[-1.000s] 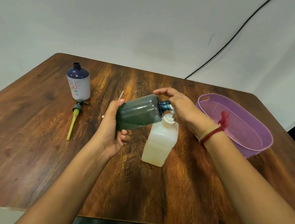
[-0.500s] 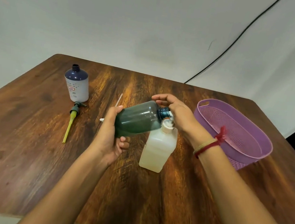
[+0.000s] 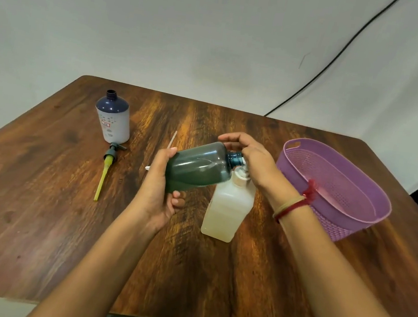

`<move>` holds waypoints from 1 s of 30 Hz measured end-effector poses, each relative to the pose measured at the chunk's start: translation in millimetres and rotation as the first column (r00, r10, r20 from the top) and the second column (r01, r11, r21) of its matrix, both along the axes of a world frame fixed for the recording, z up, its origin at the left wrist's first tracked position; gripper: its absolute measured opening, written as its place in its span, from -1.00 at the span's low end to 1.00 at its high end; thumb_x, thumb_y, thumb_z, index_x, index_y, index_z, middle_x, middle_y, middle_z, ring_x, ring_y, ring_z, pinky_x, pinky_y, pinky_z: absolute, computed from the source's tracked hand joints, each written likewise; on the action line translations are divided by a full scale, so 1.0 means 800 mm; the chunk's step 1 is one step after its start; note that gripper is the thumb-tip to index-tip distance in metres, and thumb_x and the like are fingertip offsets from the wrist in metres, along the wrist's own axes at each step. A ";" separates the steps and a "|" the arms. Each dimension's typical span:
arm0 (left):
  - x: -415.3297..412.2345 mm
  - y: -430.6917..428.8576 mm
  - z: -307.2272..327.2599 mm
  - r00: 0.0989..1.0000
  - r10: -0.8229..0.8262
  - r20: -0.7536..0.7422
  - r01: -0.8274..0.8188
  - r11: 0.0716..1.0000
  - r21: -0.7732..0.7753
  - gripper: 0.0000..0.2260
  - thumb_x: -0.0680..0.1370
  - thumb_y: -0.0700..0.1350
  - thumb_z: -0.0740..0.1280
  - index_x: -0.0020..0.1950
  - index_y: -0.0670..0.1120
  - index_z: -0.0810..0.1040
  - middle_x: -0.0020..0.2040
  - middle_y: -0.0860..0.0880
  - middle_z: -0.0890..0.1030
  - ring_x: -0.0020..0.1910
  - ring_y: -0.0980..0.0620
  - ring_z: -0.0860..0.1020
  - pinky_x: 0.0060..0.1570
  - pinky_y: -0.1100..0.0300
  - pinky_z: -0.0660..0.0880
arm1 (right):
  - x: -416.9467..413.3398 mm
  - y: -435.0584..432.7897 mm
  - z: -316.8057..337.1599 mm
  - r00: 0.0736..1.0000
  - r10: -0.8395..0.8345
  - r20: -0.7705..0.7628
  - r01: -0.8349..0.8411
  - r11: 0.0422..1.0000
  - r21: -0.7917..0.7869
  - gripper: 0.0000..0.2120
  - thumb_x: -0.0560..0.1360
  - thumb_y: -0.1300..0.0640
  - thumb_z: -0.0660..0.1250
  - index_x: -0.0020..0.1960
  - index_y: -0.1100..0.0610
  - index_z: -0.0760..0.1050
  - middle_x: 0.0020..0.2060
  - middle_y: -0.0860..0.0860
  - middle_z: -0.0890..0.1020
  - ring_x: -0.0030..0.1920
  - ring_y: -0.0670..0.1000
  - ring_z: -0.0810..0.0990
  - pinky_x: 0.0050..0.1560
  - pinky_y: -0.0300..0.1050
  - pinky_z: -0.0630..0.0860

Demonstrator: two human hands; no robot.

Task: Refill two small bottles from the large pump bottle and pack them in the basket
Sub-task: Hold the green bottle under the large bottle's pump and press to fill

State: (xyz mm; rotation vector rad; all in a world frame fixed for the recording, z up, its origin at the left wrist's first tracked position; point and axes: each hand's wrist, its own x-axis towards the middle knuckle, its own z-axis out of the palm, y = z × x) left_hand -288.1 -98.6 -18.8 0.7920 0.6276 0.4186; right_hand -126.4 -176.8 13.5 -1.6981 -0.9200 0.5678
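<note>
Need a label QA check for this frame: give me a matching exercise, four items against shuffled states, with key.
Items:
1. green bottle
2. pump bottle
3. basket
4. loose pump

States:
a. lying flat on the table
b. tilted, gripped by the left hand
c. upright, right hand on its top
d. at the table's right side, no bottle inside

Pairs: 1-b, 2-c, 3-d, 4-a

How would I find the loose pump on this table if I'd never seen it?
Start at the wooden table and look to its far left corner, where a white bottle with a navy top stands open. Just in front of it lies the pump, flat on the wood. Its long yellow tube sets it apart from everything nearby.
</note>
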 end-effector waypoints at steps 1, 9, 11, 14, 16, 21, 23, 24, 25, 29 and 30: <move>-0.001 0.000 -0.002 1.000 0.005 -0.005 -0.005 1.000 -0.004 -0.68 0.53 0.16 0.22 0.02 -0.08 0.53 -0.31 -0.04 0.58 -0.62 0.19 0.28 -0.67 0.41 0.24 | -0.002 -0.001 -0.002 1.000 -0.001 0.003 0.001 1.000 -0.005 -0.59 0.50 0.47 -0.05 0.03 0.16 0.49 0.05 0.14 0.50 0.10 0.01 0.46 0.05 -0.21 0.45; -0.002 -0.001 0.007 0.999 -0.004 0.040 0.004 1.000 -0.014 -0.67 0.54 0.15 0.21 0.02 -0.10 0.52 -0.33 -0.04 0.55 -0.62 0.19 0.26 -0.66 0.43 0.20 | -0.001 0.000 0.010 1.000 -0.017 -0.024 0.016 1.000 -0.022 -0.59 0.50 0.45 -0.04 0.00 0.11 0.51 0.11 0.14 0.50 0.19 0.09 0.45 0.22 0.02 0.42; 0.000 0.000 0.004 1.000 -0.007 0.028 0.007 1.000 0.001 -0.67 0.54 0.15 0.20 0.01 -0.10 0.52 -0.36 -0.03 0.54 -0.62 0.19 0.26 -0.67 0.42 0.20 | 0.001 -0.001 0.002 1.000 -0.004 0.015 0.004 1.000 -0.009 -0.55 0.49 0.45 -0.04 0.00 0.04 0.51 0.14 0.08 0.50 0.25 0.08 0.42 0.27 0.02 0.40; -0.001 0.000 -0.001 1.000 0.005 -0.002 -0.005 1.000 -0.004 -0.68 0.53 0.16 0.21 0.00 -0.08 0.51 -0.37 -0.02 0.55 -0.62 0.19 0.26 -0.67 0.42 0.21 | -0.003 -0.001 -0.003 1.000 -0.005 0.020 0.005 1.000 -0.001 -0.57 0.49 0.47 -0.04 0.03 0.10 0.49 0.14 0.06 0.49 0.23 0.04 0.42 0.16 -0.15 0.41; -0.003 0.000 -0.001 1.000 -0.004 -0.003 0.004 1.000 -0.009 -0.68 0.53 0.16 0.21 0.01 -0.08 0.52 -0.38 -0.01 0.56 -0.62 0.18 0.26 -0.67 0.42 0.21 | -0.004 0.000 -0.003 1.000 -0.016 0.000 0.016 1.000 0.000 -0.58 0.49 0.46 -0.04 0.03 0.12 0.50 0.13 0.08 0.49 0.23 0.05 0.42 0.16 -0.14 0.42; -0.001 -0.003 0.005 0.999 -0.019 0.035 0.019 1.000 -0.013 -0.67 0.54 0.16 0.20 0.03 -0.09 0.52 -0.35 -0.03 0.57 -0.62 0.19 0.28 -0.67 0.43 0.22 | 0.001 -0.003 0.010 0.995 0.054 -0.089 -0.057 0.997 -0.042 -0.59 0.50 0.44 -0.01 -0.06 0.10 0.54 0.02 0.08 0.55 0.08 0.05 0.50 0.12 -0.03 0.48; 0.001 -0.005 0.001 0.999 0.000 0.032 0.000 1.000 -0.023 -0.68 0.55 0.15 0.19 0.01 -0.09 0.52 -0.32 -0.04 0.55 -0.63 0.19 0.27 -0.67 0.42 0.21 | -0.002 -0.004 0.009 0.994 0.066 -0.087 -0.067 0.998 -0.003 -0.59 0.48 0.46 -0.01 -0.13 0.12 0.54 -0.09 0.03 0.57 -0.04 -0.02 0.51 -0.04 -0.21 0.50; 0.001 -0.007 -0.003 1.000 0.008 0.028 -0.007 1.000 -0.028 -0.67 0.55 0.16 0.19 0.01 -0.09 0.52 -0.29 -0.05 0.55 -0.63 0.19 0.27 -0.68 0.42 0.21 | -0.003 -0.004 0.007 0.995 0.060 -0.073 -0.059 0.998 0.018 -0.59 0.48 0.47 -0.02 -0.17 0.12 0.52 -0.14 0.01 0.57 -0.09 -0.06 0.50 -0.10 -0.29 0.48; 0.002 -0.008 -0.007 1.000 0.014 0.020 -0.013 0.999 -0.035 -0.66 0.55 0.16 0.19 0.03 -0.09 0.52 -0.26 -0.07 0.54 -0.62 0.19 0.27 -0.68 0.42 0.21 | -0.005 -0.004 0.005 0.997 0.054 -0.051 -0.053 0.998 0.026 -0.59 0.47 0.49 -0.02 -0.19 0.12 0.51 -0.16 0.00 0.56 -0.11 -0.08 0.49 -0.14 -0.35 0.47; -0.001 -0.012 -0.012 1.000 0.012 0.011 -0.011 0.997 -0.075 -0.65 0.54 0.17 0.19 0.04 -0.09 0.53 -0.24 -0.08 0.56 -0.62 0.19 0.28 -0.68 0.42 0.22 | -0.003 -0.001 0.002 0.998 0.054 -0.044 -0.054 0.999 0.000 -0.59 0.47 0.48 -0.02 -0.18 0.12 0.51 -0.14 0.01 0.56 -0.08 -0.05 0.50 -0.07 -0.28 0.48; -0.001 -0.012 -0.010 1.000 0.006 0.023 -0.004 0.997 -0.075 -0.65 0.54 0.17 0.19 0.03 -0.09 0.54 -0.23 -0.08 0.56 -0.63 0.19 0.28 -0.69 0.42 0.22 | -0.001 -0.001 0.004 0.996 0.067 -0.055 -0.067 0.998 -0.004 -0.59 0.48 0.47 -0.01 -0.15 0.11 0.52 -0.11 0.02 0.57 -0.04 -0.02 0.50 0.00 -0.19 0.47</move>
